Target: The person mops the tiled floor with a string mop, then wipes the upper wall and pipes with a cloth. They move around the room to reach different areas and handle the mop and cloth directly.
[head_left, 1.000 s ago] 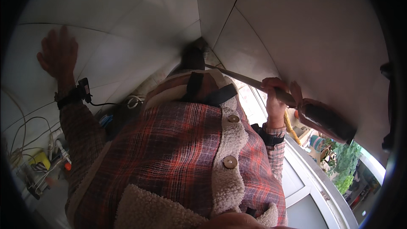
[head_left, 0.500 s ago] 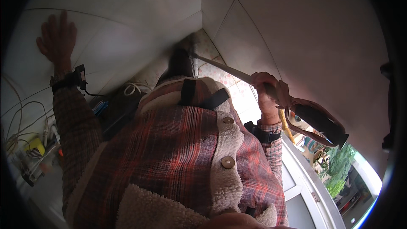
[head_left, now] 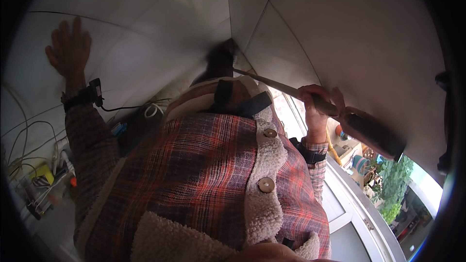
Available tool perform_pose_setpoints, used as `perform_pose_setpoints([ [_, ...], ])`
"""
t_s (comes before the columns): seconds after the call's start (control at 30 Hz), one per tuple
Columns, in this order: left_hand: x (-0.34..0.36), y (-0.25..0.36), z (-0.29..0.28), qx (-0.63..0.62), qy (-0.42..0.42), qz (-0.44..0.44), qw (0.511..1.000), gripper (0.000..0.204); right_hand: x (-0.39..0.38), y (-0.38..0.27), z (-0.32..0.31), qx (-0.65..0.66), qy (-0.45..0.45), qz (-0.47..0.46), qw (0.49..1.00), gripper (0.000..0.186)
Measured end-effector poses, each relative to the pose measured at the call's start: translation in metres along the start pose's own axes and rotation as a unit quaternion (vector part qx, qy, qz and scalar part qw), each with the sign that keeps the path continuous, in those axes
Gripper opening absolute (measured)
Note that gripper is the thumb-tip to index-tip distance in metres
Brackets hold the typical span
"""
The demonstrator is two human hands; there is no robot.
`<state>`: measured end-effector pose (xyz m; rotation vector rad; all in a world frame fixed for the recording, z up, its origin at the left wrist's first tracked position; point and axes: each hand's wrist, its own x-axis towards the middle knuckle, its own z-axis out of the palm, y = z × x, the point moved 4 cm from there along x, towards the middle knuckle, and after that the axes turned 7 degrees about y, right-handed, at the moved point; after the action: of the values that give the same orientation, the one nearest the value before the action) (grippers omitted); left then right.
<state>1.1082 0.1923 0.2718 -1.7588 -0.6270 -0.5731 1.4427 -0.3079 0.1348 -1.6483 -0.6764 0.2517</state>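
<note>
My left hand (head_left: 70, 51) is raised against the pale tiled wall (head_left: 131, 43) on the left, fingers spread and holding nothing. On the other side my right hand (head_left: 315, 114) is wrapped round a long, light stick (head_left: 272, 82). The stick slants from near my foot up past my fist to a thick, dark end (head_left: 371, 133) beside the right-hand wall (head_left: 369, 43). What the stick's far tip meets is hidden by dimness. A dark shoe or trouser leg (head_left: 216, 65) shows in the corner where the two walls meet.
Loose cables (head_left: 29, 150) and a yellow object (head_left: 42, 174) lie at the lower left. A white cord loop (head_left: 154, 110) is by my left side. At the lower right are a white framed door or window (head_left: 347, 218), assorted items and green plants (head_left: 391, 189).
My leg has shifted right and farther into the corner. My right hand and the stick have moved slightly right. My left hand shows a little lower and farther right, still spread.
</note>
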Motion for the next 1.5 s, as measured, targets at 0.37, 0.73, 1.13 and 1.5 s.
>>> perform_pose_setpoints([
  [0.37,0.019,0.012,-0.012,0.131,-0.072,0.063,0.987,0.045,-0.068,-0.007,-0.058,0.005,0.081,0.074,0.994,0.005],
  [0.73,0.021,0.009,-0.008,0.096,-0.126,0.039,0.987,0.047,-0.043,-0.011,-0.035,0.031,0.039,0.01,0.999,0.007],
  [1.13,0.012,0.004,-0.008,-0.005,0.04,0.05,0.998,0.05,-0.007,-0.014,-0.016,-0.027,-0.012,0.011,1.0,0.006],
  [1.5,0.019,0.012,-0.01,-0.003,0.064,0.06,0.996,0.048,-0.105,-0.016,-0.094,0.079,0.141,0.064,0.985,0.01],
])
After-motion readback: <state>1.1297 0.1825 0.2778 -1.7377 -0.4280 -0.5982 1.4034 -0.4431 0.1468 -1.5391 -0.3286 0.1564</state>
